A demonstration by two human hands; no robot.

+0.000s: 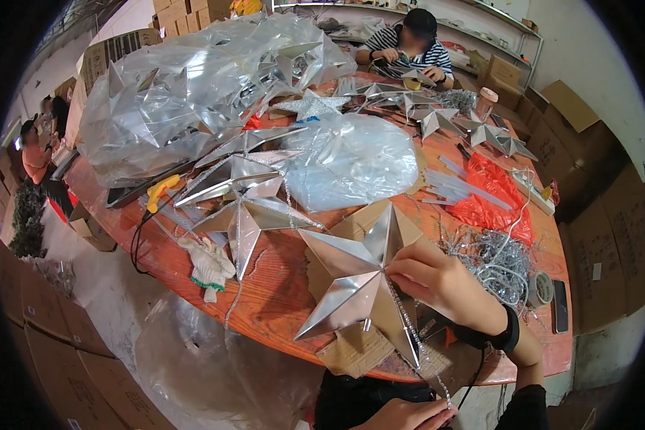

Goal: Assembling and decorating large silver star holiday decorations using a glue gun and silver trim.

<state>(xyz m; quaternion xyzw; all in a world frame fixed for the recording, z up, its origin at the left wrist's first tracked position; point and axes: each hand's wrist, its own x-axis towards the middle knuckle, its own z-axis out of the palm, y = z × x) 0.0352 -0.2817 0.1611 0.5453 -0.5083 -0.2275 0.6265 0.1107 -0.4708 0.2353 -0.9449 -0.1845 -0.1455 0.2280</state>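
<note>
A silver five-pointed metallic star (351, 287) lies on cardboard pieces (358, 350) at the near edge of the table. My right hand (437, 276) is at the star's centre, thumb and fingers pinching a thin sparkly silver trim strand (408, 326) there. The strand runs down along the star's lower point toward me. At the bottom of the view my left hand (412, 416) pinches the strand's lower part, just past that point. A dark band circles my right wrist. Left of this star, another silver star (244, 208) carries trim along its edges.
Clear plastic bags with stars (186, 93) fill the table's far left. A yellow-handled corded tool (163, 192) and a white glove (209, 266) lie left. Silver tinsel (502, 261), translucent sticks (459, 188), a tape roll (541, 289) and phone (560, 307) lie right. A person (416, 50) works opposite.
</note>
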